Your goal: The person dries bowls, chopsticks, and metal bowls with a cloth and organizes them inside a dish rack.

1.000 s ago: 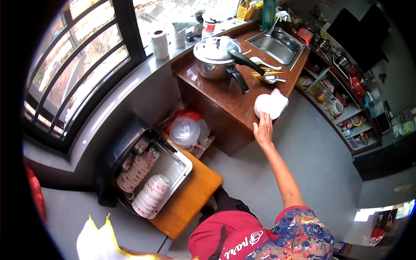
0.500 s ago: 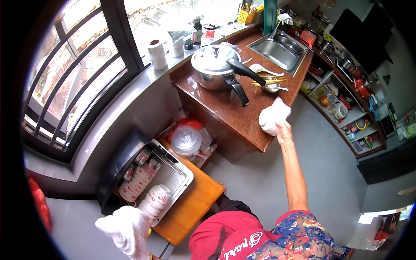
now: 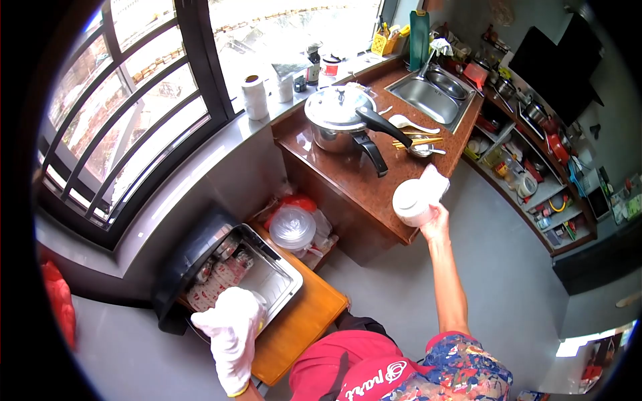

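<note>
My right hand [image 3: 436, 224] is closed on a white bowl [image 3: 409, 203], held out by the near corner of the brown countertop [image 3: 348, 174]. A piece of white cloth or paper [image 3: 435, 184] sticks up beside the bowl, against the same hand. My left hand is hidden under a bunched white towel [image 3: 234, 334] with a bit of yellow at its edge. That towel overlaps the front of a dish rack [image 3: 291, 284] with a dark lid raised. Inside stand patterned red-and-white bowls [image 3: 217, 284]; the towel hides the nearer stack.
A pressure cooker [image 3: 338, 123] sits on the countertop, its black handle pointing toward the sink [image 3: 431, 100]. Chopsticks [image 3: 421, 141] and a white spoon [image 3: 411, 123] lie nearby. A wooden stand [image 3: 301, 321] supports the rack. Wrapped plastic tubs [image 3: 293, 227] rest beside it.
My left hand with the towel has moved right and up, over the rack's front bowls. The bowl in my right hand has shifted slightly down and left, showing more of its round side.
</note>
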Available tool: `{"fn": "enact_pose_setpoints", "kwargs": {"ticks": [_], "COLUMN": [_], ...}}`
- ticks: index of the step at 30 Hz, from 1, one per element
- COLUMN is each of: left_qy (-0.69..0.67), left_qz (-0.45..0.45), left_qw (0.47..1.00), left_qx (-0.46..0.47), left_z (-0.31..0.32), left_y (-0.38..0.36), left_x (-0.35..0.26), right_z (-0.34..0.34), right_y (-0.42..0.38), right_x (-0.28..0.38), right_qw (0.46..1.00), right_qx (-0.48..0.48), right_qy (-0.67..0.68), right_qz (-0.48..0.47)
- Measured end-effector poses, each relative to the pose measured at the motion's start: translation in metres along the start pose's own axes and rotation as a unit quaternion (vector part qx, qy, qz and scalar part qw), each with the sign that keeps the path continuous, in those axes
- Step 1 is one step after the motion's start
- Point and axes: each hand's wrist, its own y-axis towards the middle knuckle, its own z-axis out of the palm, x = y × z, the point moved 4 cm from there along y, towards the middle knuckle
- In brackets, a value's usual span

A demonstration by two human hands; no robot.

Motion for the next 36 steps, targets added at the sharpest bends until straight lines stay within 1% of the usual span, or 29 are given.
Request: {"fn": "enact_pose_setpoints", "kwargs": {"ticks": [2,3,4,5,6,7,8,9,10,11,12,13,14,15,17,19,20,21,22,23,24,25,27,29,31,33,34,35,36], "left_qy": [0.152,0.273,0.388,0.587,0.753,0.864,0.939,0.979,0.994,0.981,0.952,0.964,0.968,0.957,0.932,0.927,0.935,0.939,0.909,0.904,0.897,0.889,0.896,0.902,0.907,0.912,0.903,0.904,0.913], "left_qz": [0.042,0.063,0.089,0.117,0.148,0.148,0.159,0.133,0.1,0.142,0.19,0.207,0.225,0.266,0.313,0.311,0.287,0.262,0.274,0.26,0.246,0.233,0.188,0.209,0.222,0.217,0.221,0.224,0.237], "left_qw": [0.987,0.959,0.916,0.8,0.64,0.481,0.304,0.154,0.002,-0.111,-0.223,-0.141,-0.058,0.086,0.06,0.093,0.137,0.181,0.302,0.333,0.363,0.392,0.402,0.378,0.358,0.342,0.365,0.357,0.321], "left_qx": [-0.027,-0.037,-0.036,-0.036,-0.038,-0.022,-0.009,0.023,0.05,0.074,0.087,0.091,0.099,0.073,0.171,0.189,0.159,0.128,0.087,0.072,0.055,0.039,0.015,-0.001,0.014,0.059,0.062,0.068,0.083], "left_z": [0.013,0.017,0.02,0.017,0.014,0.01,0.005,-0.003,-0.018,-0.036,-0.054,-0.05,-0.046,-0.04,-0.019,-0.01,-0.009,-0.007,-0.002,0.002,0.002,0.004,0.007,-0.001,-0.011,-0.024,-0.027,-0.03,-0.032], "left_y": [-0.012,-0.019,-0.024,-0.016,-0.009,-0.003,0.003,0.016,0.033,0.049,0.065,0.052,0.039,0.036,0.047,0.044,0.038,0.033,0.022,0.019,0.018,0.015,0.008,-0.009,-0.02,-0.001,0.004,0.008,0.011], "left_x": [-0.039,-0.061,-0.082,-0.087,-0.089,-0.093,-0.098,-0.107,-0.113,-0.061,-0.01,-0.005,-0.001,-0.022,-0.04,-0.038,-0.032,-0.031,-0.052,-0.063,-0.063,-0.063,-0.097,-0.13,-0.123,-0.062,-0.044,-0.033,-0.025], "right_z": [0.009,0.017,0.039,0.066,0.088,0.107,0.115,0.132,0.148,0.128,0.149,0.149,0.147,0.152,0.163,0.181,0.181,0.182,0.184,0.186,0.187,0.186,0.179,0.182,0.185,0.185,0.185,0.184,0.184], "right_y": [-0.017,-0.027,-0.048,-0.075,-0.097,-0.116,-0.131,-0.153,-0.178,-0.18,-0.21,-0.215,-0.222,-0.228,-0.241,-0.257,-0.258,-0.258,-0.26,-0.263,-0.267,-0.265,-0.262,-0.262,-0.263,-0.265,-0.264,-0.263,-0.261], "right_x": [-0.006,-0.012,-0.022,-0.033,-0.048,-0.068,-0.091,-0.113,-0.135,-0.176,-0.178,-0.189,-0.196,-0.195,-0.19,-0.181,-0.182,-0.182,-0.182,-0.181,-0.18,-0.182,-0.193,-0.19,-0.186,-0.184,-0.184,-0.184,-0.186], "right_qw": [0.986,0.97,0.967,0.963,0.942,0.92,0.888,0.847,0.777,0.621,0.695,0.726,0.694,0.656,0.589,0.631,0.609,0.656,0.7,0.739,0.781,0.808,0.855,0.897,0.912,0.923,0.925,0.929,0.93], "right_qx": [0.044,0.069,0.108,0.149,0.195,0.25,0.288,0.346,0.386,0.486,0.485,0.497,0.493,0.521,0.558,0.567,0.571,0.561,0.548,0.532,0.497,0.473,0.42,0.358,0.329,0.309,0.302,0.294,0.293], "right_qy": [-0.137,-0.205,-0.214,-0.222,-0.27,-0.303,-0.357,-0.4,-0.497,-0.592,-0.482,-0.467,-0.512,-0.532,-0.568,-0.522,-0.543,-0.503,-0.458,-0.41,-0.353,-0.321,-0.258,-0.184,-0.182,-0.184,-0.184,-0.184,-0.188], "right_qz": [-0.079,-0.115,-0.083,-0.047,-0.03,-0.015,0.003,0.058,0.035,-0.167,-0.219,-0.082,-0.116,-0.128,-0.134,-0.09,-0.09,-0.044,0.002,0.049,0.139,0.142,0.158,0.183,0.165,0.14,0.136,0.131,0.116]}}
